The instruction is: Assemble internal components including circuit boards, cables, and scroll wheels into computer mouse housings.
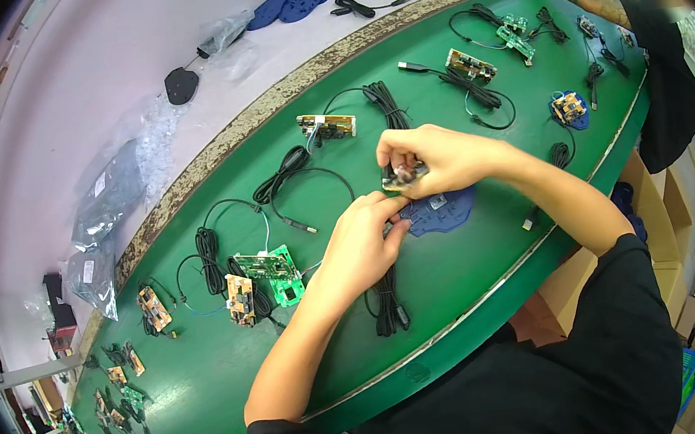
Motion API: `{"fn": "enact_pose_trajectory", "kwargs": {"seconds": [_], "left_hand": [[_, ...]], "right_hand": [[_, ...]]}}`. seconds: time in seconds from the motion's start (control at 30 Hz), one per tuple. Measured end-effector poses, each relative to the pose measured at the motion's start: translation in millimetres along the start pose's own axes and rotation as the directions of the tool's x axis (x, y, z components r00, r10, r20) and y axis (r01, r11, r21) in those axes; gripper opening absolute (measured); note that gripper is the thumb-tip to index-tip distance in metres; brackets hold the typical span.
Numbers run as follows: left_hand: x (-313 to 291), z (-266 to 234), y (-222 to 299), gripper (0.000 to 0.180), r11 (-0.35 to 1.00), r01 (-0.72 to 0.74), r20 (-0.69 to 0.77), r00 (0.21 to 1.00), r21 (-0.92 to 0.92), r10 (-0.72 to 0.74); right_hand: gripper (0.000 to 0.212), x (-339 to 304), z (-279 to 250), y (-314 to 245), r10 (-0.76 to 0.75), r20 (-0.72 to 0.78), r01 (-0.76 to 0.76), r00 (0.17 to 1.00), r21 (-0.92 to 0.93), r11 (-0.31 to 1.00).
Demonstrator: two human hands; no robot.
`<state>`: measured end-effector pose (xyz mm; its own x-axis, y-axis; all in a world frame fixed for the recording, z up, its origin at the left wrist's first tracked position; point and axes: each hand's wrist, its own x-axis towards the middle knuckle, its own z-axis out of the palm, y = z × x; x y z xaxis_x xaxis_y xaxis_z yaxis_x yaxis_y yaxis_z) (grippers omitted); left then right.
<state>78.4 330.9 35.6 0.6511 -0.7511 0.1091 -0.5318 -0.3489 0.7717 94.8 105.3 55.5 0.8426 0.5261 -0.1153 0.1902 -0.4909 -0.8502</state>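
Green tabletop (488, 262) fills much of my only feed, the head view. Over it I have the right hand (444, 157) curled around a small circuit board (402, 179), thumb and fingers pinching it above a blue cover (448, 211). The left hand (363, 237) has thumb and fingertips gathered near the board's lower edge; whether they pinch anything, I cannot tell.

The cover lies on the table, partly hidden by the hands. I'd judge this piece to be partway: the board is up in the fingers, not seated. To the right, another board (567, 108) rests on its own blue piece (582, 118) and looks further along. Apparently left over are a tan board (327, 126) beyond the hands, a second tan board (470, 66) and a green board (290, 291), with black cables (386, 106) nearby and no blue piece visible under them.
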Motion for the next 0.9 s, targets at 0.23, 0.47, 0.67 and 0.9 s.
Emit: {"fn": "enact_pose_trajectory", "kwargs": {"seconds": [0.23,0.47,0.67,0.9], "left_hand": [[7,-5,1,0.029,0.977,0.162,0.066,0.986,-0.142,-0.153],[18,-17,9,0.035,0.943,0.288,0.231,0.941,-0.169,-0.246],[17,-14,7,0.040,0.934,0.316,0.225,0.934,-0.169,-0.276],[9,-8,4,0.043,0.978,0.168,0.143,0.978,-0.121,-0.150]], "right_hand": [[0.039,-41,-6,2,0.015,0.113,-0.047,0.993,0.279,0.959],[0.027,-58,10,12,-0.230,-0.190,0.230,0.954,-0.026,0.973],[0.026,-68,24,18,-0.421,-0.201,0.334,0.884,-0.359,0.872],[0.029,-78,43,12,-0.425,-0.272,0.200,0.863,-0.589,0.783]]}}
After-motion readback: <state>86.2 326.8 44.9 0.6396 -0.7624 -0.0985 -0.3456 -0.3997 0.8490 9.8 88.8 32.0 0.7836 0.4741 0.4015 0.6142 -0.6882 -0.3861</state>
